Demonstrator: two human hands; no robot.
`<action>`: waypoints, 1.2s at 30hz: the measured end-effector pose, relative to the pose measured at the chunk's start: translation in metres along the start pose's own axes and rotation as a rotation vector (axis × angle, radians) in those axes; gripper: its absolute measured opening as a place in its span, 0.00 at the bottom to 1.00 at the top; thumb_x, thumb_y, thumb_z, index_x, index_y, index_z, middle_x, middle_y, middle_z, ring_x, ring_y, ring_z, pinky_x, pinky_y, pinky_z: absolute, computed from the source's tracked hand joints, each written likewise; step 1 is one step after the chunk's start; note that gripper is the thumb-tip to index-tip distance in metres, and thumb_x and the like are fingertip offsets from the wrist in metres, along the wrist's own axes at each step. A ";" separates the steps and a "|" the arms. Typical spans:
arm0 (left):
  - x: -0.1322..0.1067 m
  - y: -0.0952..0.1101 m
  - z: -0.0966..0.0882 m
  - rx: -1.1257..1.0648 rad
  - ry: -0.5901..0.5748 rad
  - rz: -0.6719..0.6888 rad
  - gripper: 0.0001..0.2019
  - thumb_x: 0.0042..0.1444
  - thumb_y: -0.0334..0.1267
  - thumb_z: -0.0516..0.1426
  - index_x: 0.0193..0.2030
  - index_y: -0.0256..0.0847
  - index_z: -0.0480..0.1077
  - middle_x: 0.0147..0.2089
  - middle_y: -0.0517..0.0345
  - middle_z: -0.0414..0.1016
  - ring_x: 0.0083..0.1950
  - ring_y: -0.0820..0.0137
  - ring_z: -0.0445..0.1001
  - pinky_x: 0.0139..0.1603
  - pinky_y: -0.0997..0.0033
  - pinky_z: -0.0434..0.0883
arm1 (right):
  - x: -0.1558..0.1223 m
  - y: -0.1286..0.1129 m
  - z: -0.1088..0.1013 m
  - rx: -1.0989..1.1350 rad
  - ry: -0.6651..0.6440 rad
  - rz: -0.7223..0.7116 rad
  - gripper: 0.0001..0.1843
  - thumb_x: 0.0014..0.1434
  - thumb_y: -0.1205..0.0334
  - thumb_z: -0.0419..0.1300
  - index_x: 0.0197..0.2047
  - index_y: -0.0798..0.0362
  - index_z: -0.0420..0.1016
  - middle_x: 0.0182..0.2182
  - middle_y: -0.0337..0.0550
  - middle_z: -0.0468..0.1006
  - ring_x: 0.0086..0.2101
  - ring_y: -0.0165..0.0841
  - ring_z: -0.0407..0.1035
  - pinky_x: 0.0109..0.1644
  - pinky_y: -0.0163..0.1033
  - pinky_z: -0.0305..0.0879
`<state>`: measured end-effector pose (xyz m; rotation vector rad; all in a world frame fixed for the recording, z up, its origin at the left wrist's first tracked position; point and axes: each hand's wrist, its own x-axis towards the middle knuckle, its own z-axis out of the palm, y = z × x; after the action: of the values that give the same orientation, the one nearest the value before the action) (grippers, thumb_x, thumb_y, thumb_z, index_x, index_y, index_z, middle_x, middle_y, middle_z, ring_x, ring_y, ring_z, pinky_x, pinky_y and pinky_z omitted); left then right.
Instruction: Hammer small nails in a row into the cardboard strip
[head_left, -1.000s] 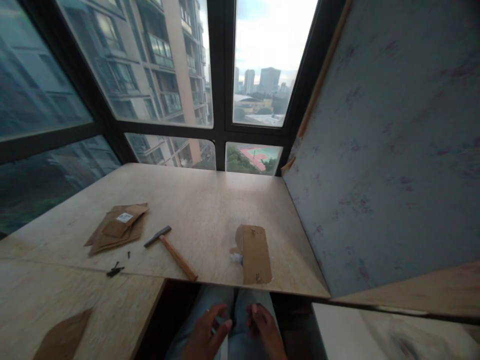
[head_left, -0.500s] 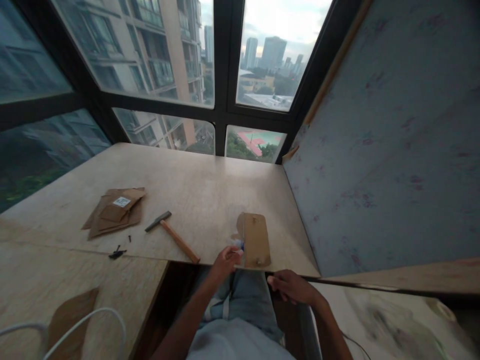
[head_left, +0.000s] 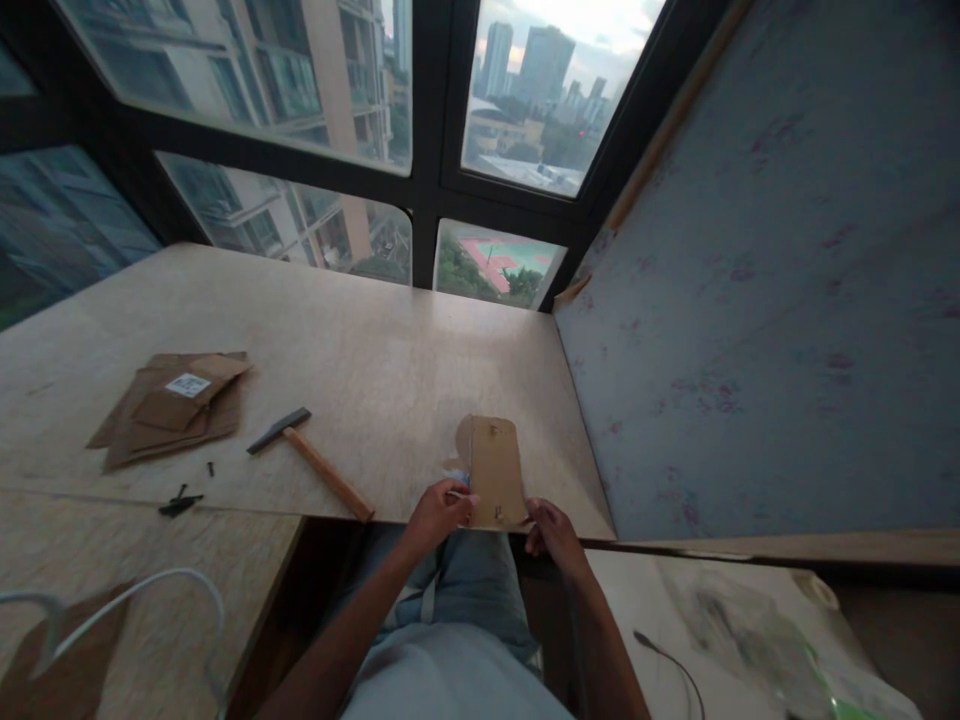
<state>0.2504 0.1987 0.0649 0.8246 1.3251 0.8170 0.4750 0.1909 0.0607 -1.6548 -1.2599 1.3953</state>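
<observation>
A flat brown piece of cardboard with rounded corners lies at the front edge of the table, two small fastener-like bits showing near its ends. At its lower left edge my left hand is closed, thumb on the cardboard. Something small, whitish and blue, lies by those fingers, too blurred to name. My right hand pinches the lower right corner of the cardboard. Left of the hands rests a hammer with a wooden handle and dark metal head.
Stacked brown paper packets with a white label lie at the left. Near them are a small screw and a few dark pieces. A white cable loops at the lower left. A patterned wall panel borders the table's right side.
My right hand has moved up from below the table edge to the cardboard's lower right corner. My left hand has come against its left edge. The view has tilted down and shifted.
</observation>
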 end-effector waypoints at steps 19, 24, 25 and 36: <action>-0.011 -0.014 -0.016 -0.085 0.009 0.072 0.23 0.39 0.52 0.68 0.37 0.37 0.73 0.30 0.56 0.78 0.30 0.68 0.75 0.29 0.74 0.67 | -0.012 0.008 0.034 0.132 -0.046 -0.055 0.21 0.61 0.41 0.56 0.31 0.51 0.66 0.16 0.29 0.65 0.15 0.27 0.62 0.19 0.32 0.54; 0.000 -0.013 -0.004 -0.063 0.036 0.030 0.24 0.38 0.50 0.68 0.38 0.37 0.71 0.26 0.58 0.77 0.27 0.70 0.74 0.27 0.74 0.66 | 0.004 0.007 0.021 0.113 -0.041 -0.024 0.21 0.59 0.40 0.56 0.32 0.51 0.67 0.16 0.28 0.64 0.12 0.25 0.59 0.15 0.31 0.50; 0.000 -0.014 -0.003 -0.061 0.044 0.014 0.24 0.38 0.50 0.68 0.39 0.37 0.71 0.27 0.57 0.77 0.27 0.69 0.74 0.27 0.74 0.67 | 0.005 0.006 0.019 0.101 -0.066 -0.016 0.21 0.58 0.40 0.57 0.31 0.51 0.68 0.17 0.28 0.66 0.11 0.25 0.59 0.14 0.30 0.50; -0.004 -0.021 0.004 -0.127 0.115 0.054 0.21 0.40 0.50 0.68 0.35 0.36 0.73 0.32 0.54 0.79 0.34 0.66 0.78 0.36 0.71 0.72 | 0.003 -0.006 0.005 -0.027 -0.199 -0.070 0.15 0.60 0.48 0.58 0.33 0.51 0.69 0.23 0.33 0.71 0.18 0.27 0.69 0.20 0.31 0.60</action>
<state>0.2552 0.1844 0.0488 0.7244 1.3420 0.9928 0.4683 0.1950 0.0632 -1.5037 -1.4395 1.5355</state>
